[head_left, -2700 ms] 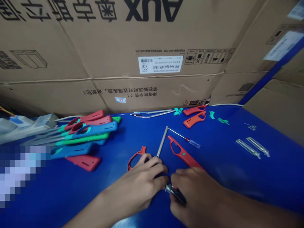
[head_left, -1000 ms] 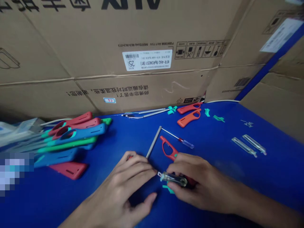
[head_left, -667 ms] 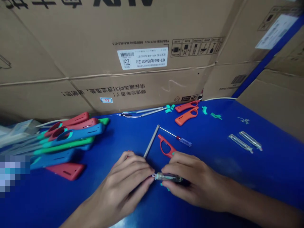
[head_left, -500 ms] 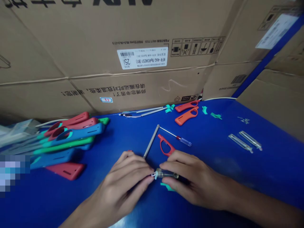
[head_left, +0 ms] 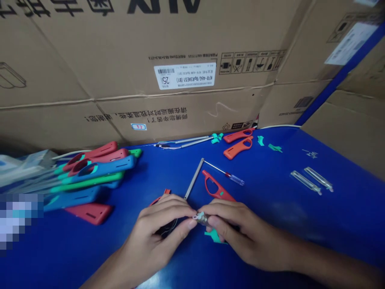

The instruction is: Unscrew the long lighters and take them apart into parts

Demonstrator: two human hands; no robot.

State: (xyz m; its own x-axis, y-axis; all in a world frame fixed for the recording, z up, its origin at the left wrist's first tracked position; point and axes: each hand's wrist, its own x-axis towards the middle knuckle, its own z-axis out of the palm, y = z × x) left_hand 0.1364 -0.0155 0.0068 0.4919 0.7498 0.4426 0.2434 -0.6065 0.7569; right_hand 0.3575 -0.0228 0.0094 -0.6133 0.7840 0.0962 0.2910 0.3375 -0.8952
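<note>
My right hand (head_left: 245, 230) is closed around a small clear gas tank (head_left: 204, 219), the kind found in lighters, with its fingers covering most of the body. A pale mint and whitish fitting shows at the tank's left end. There, my left hand (head_left: 161, 230) pinches with thumb and forefinger; exactly what the tips grip is partly hidden. Under the right hand lies a mint-green plastic piece (head_left: 215, 236). A red lighter handle shell (head_left: 221, 192) is just beyond it. Another red shell (head_left: 164, 194) and dark wires (head_left: 168, 229) show behind my left hand.
A metal tube (head_left: 194, 178) and a screwdriver (head_left: 234, 178) lie ahead. Several coloured lighters (head_left: 105, 166) are piled left. Two clear tanks (head_left: 319, 178) lie right. Red and orange shells (head_left: 238, 148) and silver tubes (head_left: 195, 140) lie before the big cardboard box (head_left: 120, 88).
The tank has turned, so its long clear body no longer shows and my right fingers cover it more. My left fingers have spread slightly. The view has shifted a little.
</note>
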